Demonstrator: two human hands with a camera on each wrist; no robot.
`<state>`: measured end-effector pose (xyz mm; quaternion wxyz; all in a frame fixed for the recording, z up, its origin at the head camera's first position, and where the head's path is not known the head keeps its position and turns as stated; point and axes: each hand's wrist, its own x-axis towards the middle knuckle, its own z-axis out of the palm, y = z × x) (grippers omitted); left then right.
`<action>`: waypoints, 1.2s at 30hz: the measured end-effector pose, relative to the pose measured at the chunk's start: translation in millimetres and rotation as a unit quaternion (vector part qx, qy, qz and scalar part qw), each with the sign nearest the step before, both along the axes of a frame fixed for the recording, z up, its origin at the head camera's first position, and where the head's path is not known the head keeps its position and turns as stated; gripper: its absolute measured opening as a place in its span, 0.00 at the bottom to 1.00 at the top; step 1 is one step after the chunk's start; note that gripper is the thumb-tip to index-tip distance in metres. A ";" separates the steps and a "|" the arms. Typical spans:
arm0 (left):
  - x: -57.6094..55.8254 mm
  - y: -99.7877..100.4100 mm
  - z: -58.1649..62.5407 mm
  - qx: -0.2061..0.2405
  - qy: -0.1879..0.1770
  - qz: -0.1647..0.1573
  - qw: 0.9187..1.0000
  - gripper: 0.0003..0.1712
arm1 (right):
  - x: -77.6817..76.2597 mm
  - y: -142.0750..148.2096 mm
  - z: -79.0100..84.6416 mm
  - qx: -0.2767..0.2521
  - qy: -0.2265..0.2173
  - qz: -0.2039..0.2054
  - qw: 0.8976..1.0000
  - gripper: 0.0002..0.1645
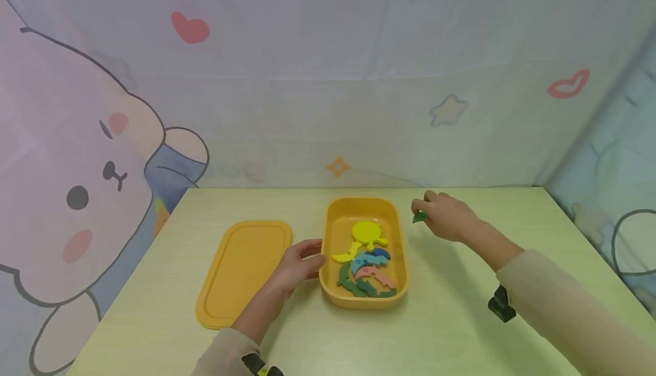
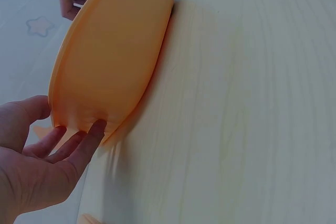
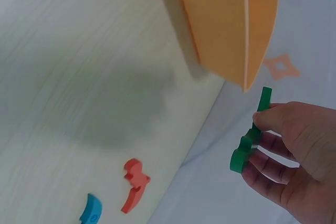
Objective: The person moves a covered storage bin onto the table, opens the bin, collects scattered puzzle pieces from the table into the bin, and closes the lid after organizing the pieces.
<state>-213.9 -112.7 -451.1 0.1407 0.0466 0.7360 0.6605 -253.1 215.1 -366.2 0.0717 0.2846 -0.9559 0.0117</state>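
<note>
In the head view a yellow-orange plastic box [image 1: 332, 216] stands on the table with flat toy pieces in it. They include a yellow round-bodied piece [image 1: 366, 232], a light blue one [image 1: 362, 260], a pink one [image 1: 376, 274] and dark green curved ones [image 1: 345, 280]. My left hand [image 1: 298, 263] rests against the box's left side, fingertips on the outer wall and thumb right at the rim, as the left wrist view shows. Right of the box, my right hand [image 3: 294, 150] pinches a green notched toy piece [image 3: 248, 142] between thumb and fingers, raised above the table.
A matching flat lid [image 1: 241, 276] lies left of the box, partly under my left forearm. Close to the back edge, in the right wrist view, lie a red toy piece [image 3: 135, 184] and a blue one [image 3: 91, 209]. A printed cloth [image 1: 307, 80] hangs behind the table.
</note>
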 end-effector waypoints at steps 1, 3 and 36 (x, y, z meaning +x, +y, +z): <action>0.0 -0.2 0.1 0.001 0.000 0.000 1.000 0.27 | -0.7 -3.6 0.6 0.002 0.000 0.002 1.000 0.08; 0.2 -0.2 0.6 0.003 -0.001 0.000 1.000 0.28 | -1.9 -10.5 1.9 0.007 -0.003 0.003 1.000 0.08; -2.5 -1.1 -0.8 0.010 0.004 -0.004 1.000 0.27 | -6.2 -91.4 10.1 0.037 -0.048 0.041 0.997 0.09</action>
